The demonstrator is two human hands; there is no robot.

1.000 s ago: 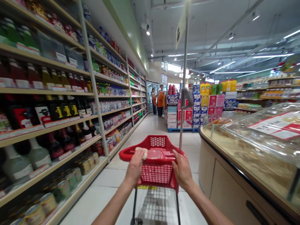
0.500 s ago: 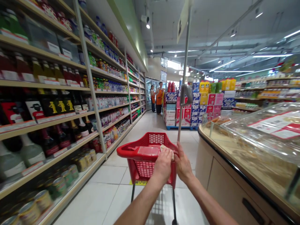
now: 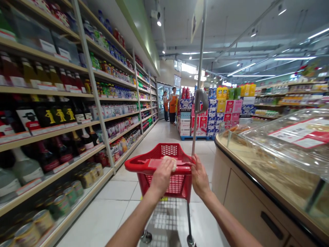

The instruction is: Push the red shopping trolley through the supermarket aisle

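Note:
A red plastic shopping cart (image 3: 144, 183) stands in front of me in the aisle. My left hand (image 3: 162, 175) is closed over a pale, crumpled cloth (image 3: 171, 161) and presses it on the middle of the cart's handle bar. At the handle's right end, my right hand (image 3: 199, 174) rests with its fingers around the corner of the cart; its palm side is hidden. Just behind these fingers rises a thin metal pole (image 3: 200, 61) carrying a grey plastic loop (image 3: 202, 101). The basket's floor is mostly hidden by the handle and my left hand.
Tall shelves (image 3: 96, 125) of bottles and cans run along the left. To the right is a counter (image 3: 238, 187) with clear lids (image 3: 285, 128). Stacked drink cartons (image 3: 199, 125) stand ahead, and two people in orange aprons (image 3: 172, 104) are further back.
My left hand has slid the cloth leftward along the handle, from near its right end to the middle. The right hand stays at the corner. The view has shifted slightly.

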